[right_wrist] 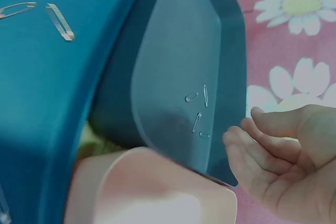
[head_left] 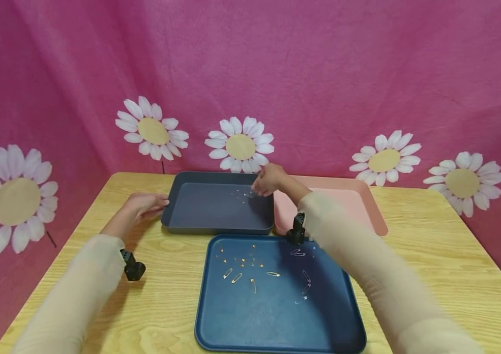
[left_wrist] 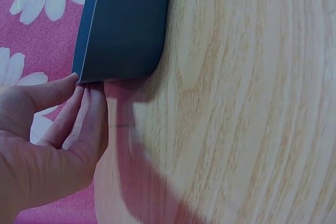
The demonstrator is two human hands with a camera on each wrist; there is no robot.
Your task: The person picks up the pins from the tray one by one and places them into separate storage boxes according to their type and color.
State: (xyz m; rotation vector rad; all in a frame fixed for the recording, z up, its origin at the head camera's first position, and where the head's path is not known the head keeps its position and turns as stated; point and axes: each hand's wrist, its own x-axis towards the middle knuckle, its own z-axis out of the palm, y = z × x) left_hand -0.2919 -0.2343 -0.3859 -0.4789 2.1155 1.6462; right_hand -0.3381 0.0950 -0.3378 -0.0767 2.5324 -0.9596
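At the left end of the dark grey tray, my left hand pinches the rim; in the left wrist view the thumb lies on the edge and the fingers are below it. My right hand hovers over that tray's back right corner, fingers loosely bent, with no object visible between thumb and fingertips in the right wrist view. Several small silver safety pins lie in the grey tray near this hand. In front, a blue tray holds gold safety pins on the left and silver safety pins on the right.
A pink tray stands against the grey tray's right end, partly hidden by my right forearm. All three trays rest on a wooden table. A pink cloth with white daisies hangs behind and at the sides.
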